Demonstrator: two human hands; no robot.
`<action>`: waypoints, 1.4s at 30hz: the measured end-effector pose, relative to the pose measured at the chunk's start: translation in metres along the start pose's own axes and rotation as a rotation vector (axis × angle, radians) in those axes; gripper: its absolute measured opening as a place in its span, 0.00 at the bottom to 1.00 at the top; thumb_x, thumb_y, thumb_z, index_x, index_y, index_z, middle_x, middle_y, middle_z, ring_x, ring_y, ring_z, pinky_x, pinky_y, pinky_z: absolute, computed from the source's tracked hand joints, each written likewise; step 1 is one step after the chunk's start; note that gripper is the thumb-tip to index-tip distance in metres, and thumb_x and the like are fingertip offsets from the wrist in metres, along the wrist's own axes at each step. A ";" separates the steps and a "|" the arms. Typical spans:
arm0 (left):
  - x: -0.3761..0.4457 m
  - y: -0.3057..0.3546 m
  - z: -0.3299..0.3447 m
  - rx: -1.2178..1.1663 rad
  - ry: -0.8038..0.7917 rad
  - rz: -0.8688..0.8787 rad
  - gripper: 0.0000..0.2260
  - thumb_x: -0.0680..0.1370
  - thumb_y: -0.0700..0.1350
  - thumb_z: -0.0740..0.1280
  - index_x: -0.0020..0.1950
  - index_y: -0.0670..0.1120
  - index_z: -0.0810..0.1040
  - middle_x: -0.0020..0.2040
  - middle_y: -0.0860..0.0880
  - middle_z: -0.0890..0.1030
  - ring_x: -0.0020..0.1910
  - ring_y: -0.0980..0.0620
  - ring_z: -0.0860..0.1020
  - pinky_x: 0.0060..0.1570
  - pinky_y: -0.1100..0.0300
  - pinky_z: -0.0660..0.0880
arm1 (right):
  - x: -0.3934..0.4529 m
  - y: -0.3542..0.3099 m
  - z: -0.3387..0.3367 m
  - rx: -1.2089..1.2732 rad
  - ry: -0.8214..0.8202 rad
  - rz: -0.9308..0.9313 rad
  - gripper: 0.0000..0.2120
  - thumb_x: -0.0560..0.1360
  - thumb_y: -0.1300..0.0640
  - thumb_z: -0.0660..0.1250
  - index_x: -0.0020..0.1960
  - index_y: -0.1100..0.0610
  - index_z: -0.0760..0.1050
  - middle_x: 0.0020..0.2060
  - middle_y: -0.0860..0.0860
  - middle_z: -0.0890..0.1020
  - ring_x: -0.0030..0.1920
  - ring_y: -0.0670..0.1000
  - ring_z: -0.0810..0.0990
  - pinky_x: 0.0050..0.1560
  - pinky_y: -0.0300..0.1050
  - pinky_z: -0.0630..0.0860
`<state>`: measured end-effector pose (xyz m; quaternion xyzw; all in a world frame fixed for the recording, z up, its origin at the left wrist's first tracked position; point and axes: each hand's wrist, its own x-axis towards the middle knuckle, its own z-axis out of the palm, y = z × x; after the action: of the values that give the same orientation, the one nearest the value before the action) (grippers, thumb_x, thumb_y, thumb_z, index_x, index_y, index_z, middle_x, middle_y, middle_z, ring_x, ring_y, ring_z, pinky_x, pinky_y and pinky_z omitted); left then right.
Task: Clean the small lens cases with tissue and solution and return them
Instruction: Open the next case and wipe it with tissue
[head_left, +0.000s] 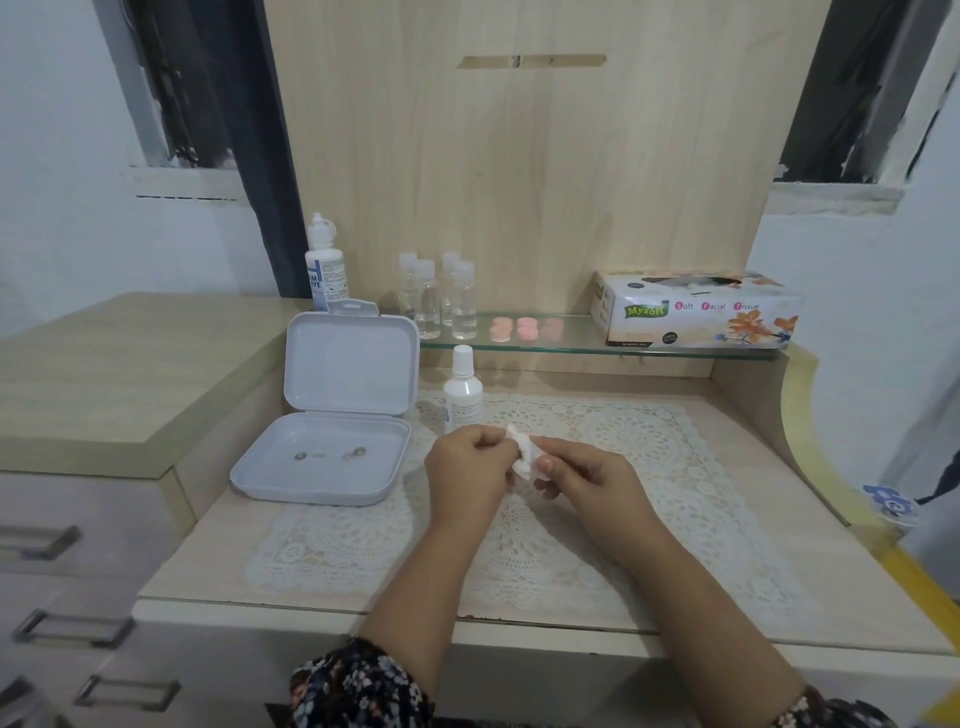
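**Both hands work a tissue-wrapped piece over the lace mat**

The left hand (470, 470) and right hand (587, 478) meet above the middle of the lace mat (675, 467), fingers curled in, both pinching a crumpled white tissue (524, 454) between them. Whatever the tissue wraps is hidden, so its shape and the way its long axis runs cannot be told; the wad itself lies slanted, from upper left down to lower right.

Just behind the hands stands a small white solution bottle (463, 387), upright, cap on, partly covered at its base by the left knuckles. To the left an open white box (332, 457) rests on the desk, lid standing up at the back; two small round pieces (328, 455) lie in its tray, side by side.

On the glass shelf (582, 340) behind: pink lens cases (525, 328) in a row running left to right, four clear bottles (439, 296) to their left, a tissue box (696, 309) at the right end with its long side along the shelf. A taller white bottle (324, 265) stands behind the box lid
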<state>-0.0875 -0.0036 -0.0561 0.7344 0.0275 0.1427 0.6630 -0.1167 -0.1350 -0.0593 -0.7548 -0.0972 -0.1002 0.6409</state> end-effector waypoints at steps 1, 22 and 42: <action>0.001 0.001 0.000 -0.061 -0.011 -0.035 0.09 0.70 0.34 0.70 0.34 0.47 0.81 0.30 0.48 0.82 0.29 0.50 0.80 0.31 0.58 0.79 | 0.000 0.000 -0.001 0.025 0.000 -0.002 0.15 0.77 0.64 0.67 0.51 0.45 0.82 0.39 0.45 0.85 0.38 0.41 0.80 0.43 0.32 0.76; -0.003 -0.020 0.014 0.233 -0.053 0.719 0.08 0.76 0.41 0.67 0.51 0.47 0.83 0.40 0.52 0.77 0.38 0.58 0.76 0.39 0.61 0.75 | 0.011 0.010 -0.008 0.417 0.151 0.075 0.11 0.76 0.65 0.67 0.58 0.65 0.80 0.50 0.60 0.85 0.54 0.59 0.83 0.58 0.50 0.79; -0.006 -0.018 0.017 0.496 0.015 0.958 0.11 0.78 0.42 0.60 0.49 0.41 0.81 0.33 0.46 0.75 0.30 0.49 0.73 0.27 0.52 0.73 | 0.010 0.012 -0.011 0.426 0.195 0.051 0.07 0.75 0.64 0.68 0.51 0.61 0.83 0.43 0.61 0.85 0.43 0.55 0.82 0.48 0.42 0.81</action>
<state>-0.0864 -0.0193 -0.0757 0.7982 -0.2729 0.4237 0.3300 -0.1037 -0.1477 -0.0661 -0.5915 -0.0343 -0.1337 0.7944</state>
